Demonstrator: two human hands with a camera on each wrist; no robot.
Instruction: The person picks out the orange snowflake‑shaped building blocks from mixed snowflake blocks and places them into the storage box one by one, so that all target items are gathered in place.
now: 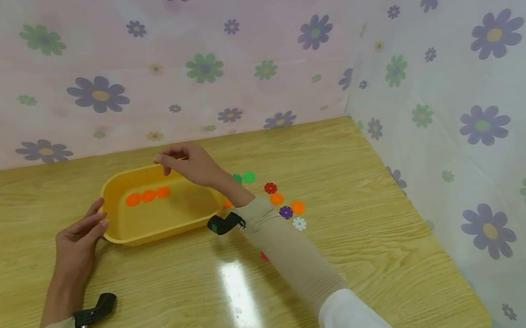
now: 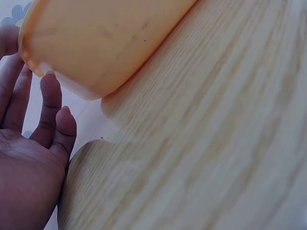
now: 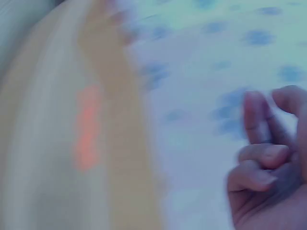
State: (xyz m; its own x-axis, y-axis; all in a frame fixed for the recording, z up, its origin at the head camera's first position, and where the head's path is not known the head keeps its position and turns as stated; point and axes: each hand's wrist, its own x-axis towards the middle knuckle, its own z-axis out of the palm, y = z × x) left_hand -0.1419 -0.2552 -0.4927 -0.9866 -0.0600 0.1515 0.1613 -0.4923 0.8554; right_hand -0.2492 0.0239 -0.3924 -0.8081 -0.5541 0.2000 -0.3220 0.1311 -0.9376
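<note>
My left hand (image 1: 78, 245) grips the left end of the yellow tub (image 1: 182, 208), its long axis running left-right on the counter (image 1: 163, 317), while my loosely curled, seemingly empty right hand (image 1: 193, 164) hovers just beyond the orange discs (image 1: 148, 196) inside.

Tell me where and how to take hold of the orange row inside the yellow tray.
Probably pinch the orange row across its middle, coming from above: it is a narrow line of three rounded parts, and the raised walls of the yellow tray would hinder a sideways approach.
</note>
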